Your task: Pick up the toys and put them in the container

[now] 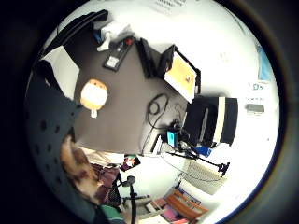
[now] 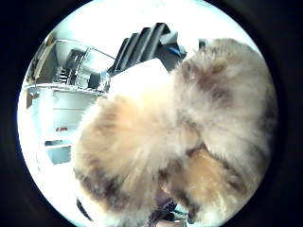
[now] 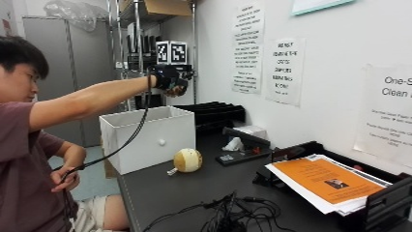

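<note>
We see the gloved right hand (image 3: 170,79) up high over the white container (image 3: 149,137), fingers curled around a fluffy toy (image 2: 189,137) | a round yellow toy (image 3: 187,160) sits on the dark table (image 3: 193,188) just beside the container.

**Dark table and what lies on it**

A dark table (image 3: 193,188) is seen along the white wall. A white container (image 3: 148,137) is set at its near end. Just beside the container, a round yellow toy (image 3: 187,160) is laid on the tabletop. Farther from the container are found a stapler (image 3: 241,145), tangled black cables (image 3: 225,215) and a tray with orange paper (image 3: 325,186).
</note>
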